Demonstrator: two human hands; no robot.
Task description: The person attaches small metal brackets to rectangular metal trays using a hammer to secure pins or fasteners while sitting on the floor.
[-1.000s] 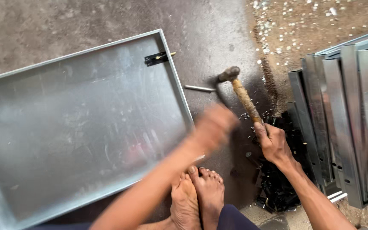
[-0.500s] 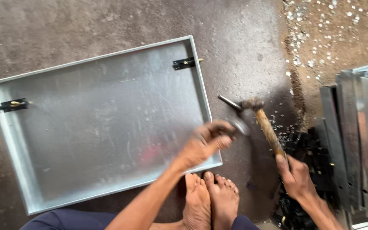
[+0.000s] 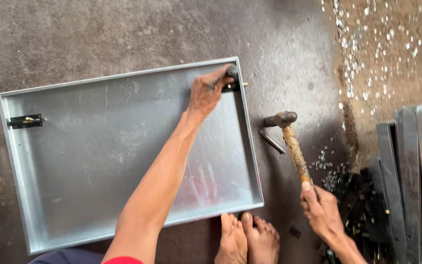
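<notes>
On the concrete floor [image 3: 123,34] lies a shallow metal tray [image 3: 98,156]. At its 1 o'clock corner the left hand [image 3: 208,90] is closed around a dark latch [image 3: 233,83]. At 3 o'clock of the tray, the right hand [image 3: 321,210] grips a hammer [image 3: 291,144], its head beside a loose pin [image 3: 271,141]. Metal sheets [image 3: 416,171] stand farther at 3 o'clock.

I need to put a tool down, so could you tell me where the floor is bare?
Bare concrete lies beyond the metal tray and between its right rim and the hammer. It is crowded right of the hammer: scattered bits, dark scrap and stacked metal panels.
</notes>
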